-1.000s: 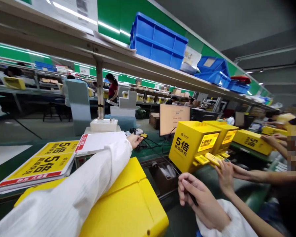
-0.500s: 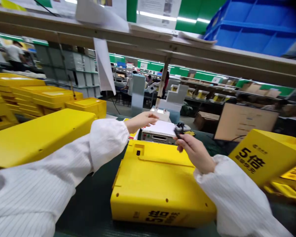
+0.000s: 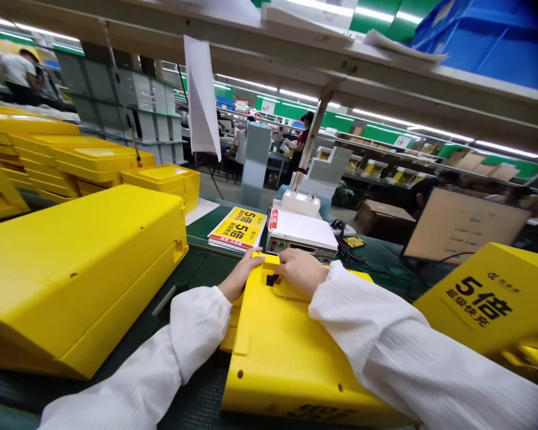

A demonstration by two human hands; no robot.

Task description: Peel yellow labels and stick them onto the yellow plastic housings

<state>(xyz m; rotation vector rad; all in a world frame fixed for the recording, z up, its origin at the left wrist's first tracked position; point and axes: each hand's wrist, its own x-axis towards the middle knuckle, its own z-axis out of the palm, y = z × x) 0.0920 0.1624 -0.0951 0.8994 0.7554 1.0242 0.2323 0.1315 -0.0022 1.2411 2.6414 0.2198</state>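
Our left hand (image 3: pixel 240 276) and our right hand (image 3: pixel 301 270) lie just apart on a yellow plastic casing (image 3: pixel 287 364), and we cannot tell whether either one is clamped on it. Both rest near the casing's far end, and the casing lies on the green counter (image 3: pixel 201 269) directly in front of us.

A long shelf (image 3: pixel 233 45) runs overhead, with a blue plastic bin (image 3: pixel 484 42) on it at the far right. To our left, a larger yellow casing (image 3: pixel 72 280) lies on the counter, well beside the one under our hands, and a stack of yellow casings (image 3: pixel 67 156) rises beyond it. To our right, near us, is a yellow box (image 3: pixel 488 301) printed with "5倍", and a monitor (image 3: pixel 466 224) stands beyond it.

Straight ahead on the counter sits a bench instrument (image 3: pixel 291 248) with a white sheet (image 3: pixel 302 230) on top. Just to its left is a stack of yellow leaflets (image 3: pixel 237 229). White striped sleeves (image 3: pixel 412 340) cover our forearms. A small square black opening (image 3: pixel 272 279) in the casing sits right beside our right hand.
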